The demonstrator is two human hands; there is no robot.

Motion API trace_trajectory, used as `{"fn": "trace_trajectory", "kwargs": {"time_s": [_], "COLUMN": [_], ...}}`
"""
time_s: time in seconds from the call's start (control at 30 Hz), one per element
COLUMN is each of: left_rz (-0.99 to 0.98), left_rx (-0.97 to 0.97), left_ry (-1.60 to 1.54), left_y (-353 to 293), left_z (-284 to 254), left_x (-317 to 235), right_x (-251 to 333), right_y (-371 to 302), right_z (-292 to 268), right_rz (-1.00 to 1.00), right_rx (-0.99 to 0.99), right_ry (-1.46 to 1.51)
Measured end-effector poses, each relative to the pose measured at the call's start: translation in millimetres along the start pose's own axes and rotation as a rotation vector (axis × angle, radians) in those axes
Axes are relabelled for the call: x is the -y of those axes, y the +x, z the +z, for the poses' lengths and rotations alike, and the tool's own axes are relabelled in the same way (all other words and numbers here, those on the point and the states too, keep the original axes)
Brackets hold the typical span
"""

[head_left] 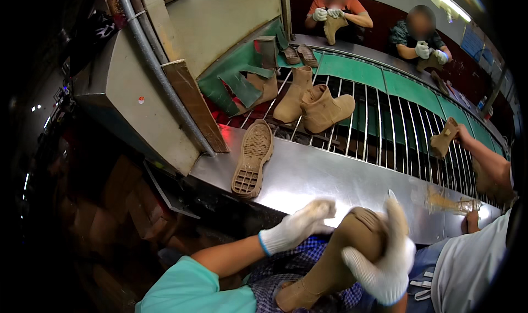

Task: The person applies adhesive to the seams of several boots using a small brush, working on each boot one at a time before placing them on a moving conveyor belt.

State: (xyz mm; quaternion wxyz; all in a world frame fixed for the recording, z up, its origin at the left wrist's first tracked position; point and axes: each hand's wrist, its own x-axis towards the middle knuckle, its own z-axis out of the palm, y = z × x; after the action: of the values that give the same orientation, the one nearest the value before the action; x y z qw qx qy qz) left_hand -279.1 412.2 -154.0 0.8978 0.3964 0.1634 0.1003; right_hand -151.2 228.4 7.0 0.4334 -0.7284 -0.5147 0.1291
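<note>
A tan boot upper (pixel 335 258) lies slanted over my lap, its rounded toe end raised toward the metal table edge. My right hand (pixel 385 258), in a white knit glove, holds that toe end, with the thumb on the near side and fingers along the right. My left hand (pixel 300 225), gloved too, is just left of the boot, its fingers stretched out and somewhat blurred. It appears to hold nothing. Beyond it, a tan shoe sole (pixel 254 159) rests on the metal ledge, gridded inner side up.
Two tan boots (pixel 316 104) stand on a rack of metal bars (pixel 379 120). Smaller soles (pixel 300 55) lie farther back. A cream machine housing (pixel 148 87) with a grey pipe rises at left. At right, a co-worker's arm (pixel 487 153) holds a boot; two people work across the rack.
</note>
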Motion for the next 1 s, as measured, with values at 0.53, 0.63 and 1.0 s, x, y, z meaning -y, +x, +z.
{"fn": "trace_trajectory", "kwargs": {"time_s": [0.53, 0.63, 1.0], "left_rz": [0.568, 0.471, 0.158], "left_rx": [0.221, 0.243, 0.151], "left_ry": [1.839, 1.850, 1.695], "left_y": [-53, -41, -6], "left_z": [61, 76, 87], "left_x": [-155, -165, -202], "right_x": [-98, -80, -119], "right_y": [37, 81, 112], "right_z": [37, 8, 95], "right_rz": [-0.363, -0.641, -0.250], "right_rx": [-0.039, 0.208, -0.240], "right_ry": [0.745, 0.739, 2.175]}}
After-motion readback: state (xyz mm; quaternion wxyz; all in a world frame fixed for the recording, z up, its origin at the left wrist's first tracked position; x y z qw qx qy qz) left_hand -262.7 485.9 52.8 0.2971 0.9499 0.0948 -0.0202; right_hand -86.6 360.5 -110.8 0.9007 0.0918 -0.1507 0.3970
